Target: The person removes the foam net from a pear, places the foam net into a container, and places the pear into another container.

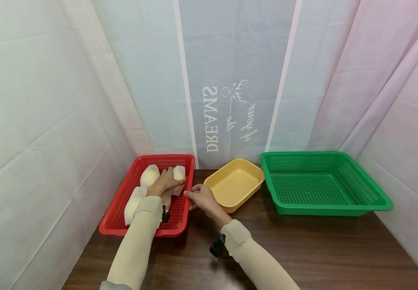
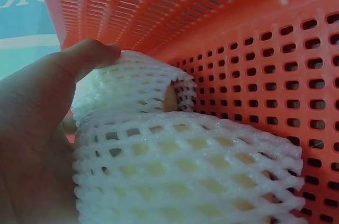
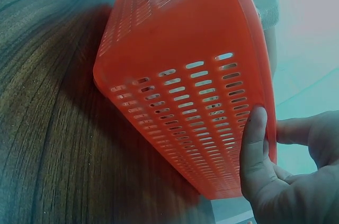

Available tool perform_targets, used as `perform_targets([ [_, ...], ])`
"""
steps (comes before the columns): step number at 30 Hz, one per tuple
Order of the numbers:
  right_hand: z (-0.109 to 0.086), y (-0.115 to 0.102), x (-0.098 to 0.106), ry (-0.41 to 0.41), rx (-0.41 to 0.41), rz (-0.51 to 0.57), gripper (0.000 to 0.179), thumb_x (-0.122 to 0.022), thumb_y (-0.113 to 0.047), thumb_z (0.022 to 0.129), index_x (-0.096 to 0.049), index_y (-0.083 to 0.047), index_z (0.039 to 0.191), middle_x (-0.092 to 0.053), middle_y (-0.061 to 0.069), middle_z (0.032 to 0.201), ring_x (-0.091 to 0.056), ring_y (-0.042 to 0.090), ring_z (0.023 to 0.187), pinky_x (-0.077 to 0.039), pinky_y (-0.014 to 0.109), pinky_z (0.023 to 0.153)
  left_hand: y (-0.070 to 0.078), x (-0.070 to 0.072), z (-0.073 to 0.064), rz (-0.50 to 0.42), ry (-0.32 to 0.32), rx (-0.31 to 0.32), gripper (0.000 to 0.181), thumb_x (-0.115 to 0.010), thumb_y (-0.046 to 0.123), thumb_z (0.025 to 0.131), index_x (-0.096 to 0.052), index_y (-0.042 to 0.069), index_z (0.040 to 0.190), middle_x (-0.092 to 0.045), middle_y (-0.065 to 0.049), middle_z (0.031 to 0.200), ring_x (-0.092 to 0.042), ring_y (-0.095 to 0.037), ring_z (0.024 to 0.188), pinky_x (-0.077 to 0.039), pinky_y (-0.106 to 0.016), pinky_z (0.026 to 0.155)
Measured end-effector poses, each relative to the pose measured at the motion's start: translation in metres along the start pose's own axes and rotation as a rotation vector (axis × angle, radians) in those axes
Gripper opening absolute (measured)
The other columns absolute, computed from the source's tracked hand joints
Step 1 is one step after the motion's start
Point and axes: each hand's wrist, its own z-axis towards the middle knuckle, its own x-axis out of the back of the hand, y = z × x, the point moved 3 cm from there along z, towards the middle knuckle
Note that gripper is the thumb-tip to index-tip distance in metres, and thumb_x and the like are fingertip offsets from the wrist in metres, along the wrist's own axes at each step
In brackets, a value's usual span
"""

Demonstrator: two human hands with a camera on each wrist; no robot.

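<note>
Left hand: thumb and fingers pinching wrapped fruit, some fingertips hidden. Right hand: thumb and fingers pinching red basket by rim, at three o'clock. Held fruit at basket's two o'clock; three more wrapped fruits seven to nine o'clock of it. Yellow tray at three o'clock outside, green basket beyond. Step looks like grasping fruit, basket steadied; next move likely calls for gentle lift clear of neighbour.

Dark wood-grain tabletop, creased pale walls, grey back panel, mirrored "DREAMS" lettering
</note>
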Motion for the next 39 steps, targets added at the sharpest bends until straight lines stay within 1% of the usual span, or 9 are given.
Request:
perform_targets([
  [4,0.000,-0.001,0.000,0.000,0.003,0.001,0.024,-0.071,-0.016,0.103,-0.062,0.003,0.114,-0.071,0.014,0.090,-0.068,0.014,0.065,-0.066,0.046,0.074,0.001,0.001,0.000,-0.004,0.001,-0.006,0.100,-0.071,0.039,0.100,-0.015,-0.014,0.164,-0.019,-0.041,0.168,-0.030,-0.055,0.154,-0.035,-0.063,0.123],
  [9,0.000,0.001,-0.001,-0.001,0.001,-0.003,0.025,-0.071,-0.017,0.103,-0.062,0.003,0.114,-0.072,0.014,0.091,-0.069,0.014,0.065,-0.066,0.045,0.074,0.000,0.001,0.000,0.025,0.004,-0.016,0.101,-0.073,0.039,0.098,-0.018,-0.017,0.162,-0.020,-0.041,0.168,-0.031,-0.054,0.155,-0.035,-0.062,0.124],
  [13,-0.001,0.001,-0.001,-0.002,0.006,0.008,0.025,-0.072,-0.017,0.102,-0.061,0.003,0.113,-0.072,0.016,0.091,-0.068,0.014,0.064,-0.066,0.045,0.073,-0.002,0.000,0.001,0.032,0.010,-0.023,0.100,-0.073,0.039,0.098,-0.019,-0.016,0.162,-0.020,-0.041,0.168,-0.030,-0.054,0.155,-0.035,-0.061,0.124],
  [18,-0.001,0.000,-0.002,-0.001,0.018,0.023,0.024,-0.072,-0.016,0.102,-0.060,0.004,0.110,-0.071,0.015,0.090,-0.067,0.013,0.063,-0.066,0.045,0.070,-0.002,0.002,0.001,0.013,0.025,-0.032,0.099,-0.073,0.039,0.098,-0.020,-0.014,0.162,-0.020,-0.040,0.168,-0.030,-0.055,0.155,-0.035,-0.062,0.123],
  [25,0.000,0.000,-0.002,0.004,0.018,0.019,0.025,-0.072,-0.015,0.102,-0.060,0.005,0.111,-0.070,0.014,0.088,-0.067,0.014,0.063,-0.065,0.040,0.067,-0.001,0.006,0.000,0.001,0.052,-0.044,0.099,-0.073,0.039,0.098,-0.021,-0.014,0.163,-0.022,-0.040,0.167,-0.034,-0.056,0.152,-0.037,-0.064,0.121],
  [32,-0.001,-0.001,-0.001,0.003,0.010,0.015,0.026,-0.072,-0.015,0.102,-0.060,0.005,0.112,-0.070,0.014,0.089,-0.067,0.014,0.064,-0.066,0.043,0.070,-0.001,0.008,0.002,0.001,0.078,-0.067,0.099,-0.073,0.041,0.096,-0.022,-0.011,0.163,-0.022,-0.038,0.168,-0.035,-0.054,0.153,-0.037,-0.064,0.121],
  [39,-0.002,-0.003,-0.001,-0.005,0.024,0.024,0.026,-0.071,-0.014,0.102,-0.060,0.006,0.113,-0.070,0.014,0.088,-0.067,0.014,0.064,-0.065,0.038,0.065,0.004,0.012,-0.001,-0.053,0.103,-0.086,0.100,-0.073,0.041,0.096,-0.020,-0.006,0.166,-0.021,-0.034,0.170,-0.035,-0.051,0.154,-0.038,-0.066,0.120],
])
